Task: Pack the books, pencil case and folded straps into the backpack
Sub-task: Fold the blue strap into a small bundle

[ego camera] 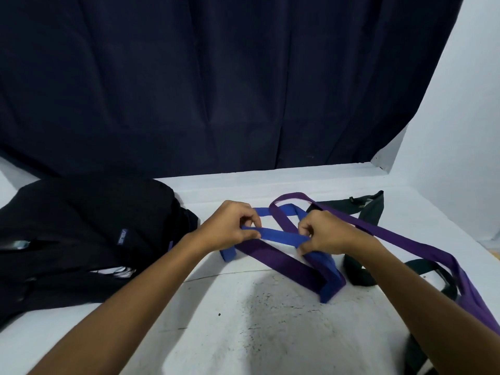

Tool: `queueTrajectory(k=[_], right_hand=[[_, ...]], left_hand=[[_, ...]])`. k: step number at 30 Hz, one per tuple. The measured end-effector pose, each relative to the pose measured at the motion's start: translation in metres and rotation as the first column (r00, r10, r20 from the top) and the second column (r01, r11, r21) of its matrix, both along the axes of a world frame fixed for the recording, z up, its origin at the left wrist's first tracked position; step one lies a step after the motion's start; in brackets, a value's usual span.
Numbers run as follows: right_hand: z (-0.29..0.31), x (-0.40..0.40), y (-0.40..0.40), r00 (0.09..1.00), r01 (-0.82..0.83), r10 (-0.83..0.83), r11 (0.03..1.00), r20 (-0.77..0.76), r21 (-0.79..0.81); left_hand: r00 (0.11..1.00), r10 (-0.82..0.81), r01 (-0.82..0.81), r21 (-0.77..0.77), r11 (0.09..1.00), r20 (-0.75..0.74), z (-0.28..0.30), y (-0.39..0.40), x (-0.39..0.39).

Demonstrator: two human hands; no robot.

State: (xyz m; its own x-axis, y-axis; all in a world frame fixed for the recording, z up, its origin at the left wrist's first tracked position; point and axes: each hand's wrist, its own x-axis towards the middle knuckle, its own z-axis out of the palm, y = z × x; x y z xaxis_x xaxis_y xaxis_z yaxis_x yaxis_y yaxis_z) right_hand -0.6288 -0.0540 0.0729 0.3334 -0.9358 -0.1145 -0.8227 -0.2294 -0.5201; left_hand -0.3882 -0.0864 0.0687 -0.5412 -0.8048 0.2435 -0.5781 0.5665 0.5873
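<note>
The blue strap (281, 235) runs from 9 to 3 o'clock between the hands: the left hand (230, 228) pinches one end, the right hand (324, 234) pinches the other. The backpack (89, 234) lies at 9 o'clock – nearer the left hand.

left hand (230, 228): fingers pinching | right hand (327, 234): fingers pinching | forearms extended forward

One head-worn camera looks forward and down, close over the white table (270, 334) toward the dark curtain (189, 77).
</note>
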Motion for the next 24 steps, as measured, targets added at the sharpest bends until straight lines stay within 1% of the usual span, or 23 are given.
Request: queueTrajectory(k=[1, 2, 3, 4, 5, 6, 7, 8, 9, 10, 11, 12, 13, 14, 15, 16, 17, 19, 20, 22, 24], right_hand=[[-0.001, 0.001, 0.001, 0.999, 0.015, -0.014, 1.0, 0.042, -0.017], [-0.002, 0.001, 0.004, 0.99, 0.015, -0.017, 1.0, 0.143, 0.016], [-0.001, 0.002, 0.007, 0.954, -0.004, -0.026, 0.995, 0.297, 0.101], [-0.001, 0.004, 0.01, 0.863, -0.06, -0.065, 0.972, 0.502, 0.229], [0.0, 0.006, 0.012, 0.728, -0.131, -0.157, 0.924, 0.667, 0.36], [0.0, 0.01, 0.014, 0.599, -0.188, -0.285, 0.858, 0.748, 0.477], [-0.002, 0.013, 0.015, 0.503, -0.202, -0.409, 0.801, 0.761, 0.564], [-0.004, 0.015, 0.014, 0.432, -0.189, -0.509, 0.757, 0.745, 0.626], [-0.006, 0.017, 0.012, 0.398, -0.158, -0.551, 0.746, 0.733, 0.646], [-0.009, 0.017, 0.01, 0.403, -0.106, -0.553, 0.764, 0.73, 0.637], [-0.01, 0.018, 0.009, 0.422, -0.068, -0.528, 0.792, 0.737, 0.607], [-0.011, 0.019, 0.008, 0.436, -0.049, -0.495, 0.821, 0.752, 0.569], [-0.01, 0.021, 0.009, 0.441, -0.048, -0.457, 0.848, 0.773, 0.528], [-0.007, 0.022, 0.01, 0.44, -0.058, -0.413, 0.873, 0.798, 0.484], [-0.003, 0.024, 0.012, 0.436, -0.078, -0.362, 0.897, 0.824, 0.436], [0.002, 0.026, 0.013, 0.443, -0.092, -0.312, 0.916, 0.84, 0.389], [0.008, 0.028, 0.014, 0.466, -0.093, -0.271, 0.932, 0.842, 0.351], [0.018, 0.034, 0.017, 0.521, -0.066, -0.209, 0.957, 0.828, 0.283], [0.021, 0.036, 0.017, 0.536, -0.052, -0.19, 0.965, 0.822, 0.257], [0.025, 0.037, 0.018, 0.565, -0.041, -0.178, 0.969, 0.806, 0.242], [0.026, 0.036, 0.017, 0.612, -0.049, -0.207, 0.953, 0.763, 0.298]], left_hand=[[1.0, 0.002, -0.002, -0.09, 0.996, 0.006, -0.003, 0.0, 0.001], [1.0, 0.001, -0.004, -0.155, 0.988, -0.019, -0.006, -0.001, 0.002], [0.998, 0.0, -0.012, -0.195, 0.981, -0.061, -0.008, -0.002, 0.002], [0.993, -0.002, -0.022, -0.215, 0.976, -0.114, -0.009, -0.003, 0.003], [0.986, -0.009, -0.029, -0.222, 0.975, -0.166, -0.01, -0.005, 0.003], [0.977, -0.017, -0.033, -0.228, 0.973, -0.211, -0.01, -0.006, 0.003], [0.97, -0.026, -0.033, -0.236, 0.971, -0.242, -0.01, -0.006, 0.002], [0.965, -0.036, -0.031, -0.249, 0.968, -0.261, -0.009, -0.006, 0.002], [0.962, -0.046, -0.026, -0.258, 0.966, -0.268, -0.008, -0.005, 0.002], [0.964, -0.053, -0.015, -0.254, 0.967, -0.26, -0.007, -0.006, 0.004], [0.969, -0.058, 0.004, -0.219, 0.976, -0.24, -0.005, -0.006, 0.007], [0.974, -0.067, 0.038, -0.135, 0.99, -0.215, -0.004, -0.005, 0.009], [0.975, -0.095, 0.1, 0.013, 0.995, -0.199, -0.003, -0.004, 0.011], [0.964, -0.132, 0.182, 0.21, 0.961, -0.23, -0.001, -0.002, 0.012], [0.935, -0.138, 0.268, 0.396, 0.878, -0.326, 0.0, 0.0, 0.01], [0.895, -0.09, 0.331, 0.515, 0.791, -0.437, -0.002, 0.001, 0.007], [0.852, -0.001, 0.355, 0.577, 0.736, -0.523, -0.002, 0.001, 0.002], [0.765, 0.182, 0.352, 0.638, 0.685, -0.618, -0.001, 0.003, -0.01], [0.727, 0.229, 0.364, 0.646, 0.671, -0.647, -0.001, 0.004, -0.014], [0.691, 0.239, 0.383, 0.626, 0.679, -0.682, 0.001, 0.006, -0.019], [0.684, 0.231, 0.371, 0.603, 0.706, -0.692, 0.004, 0.006, -0.017]])
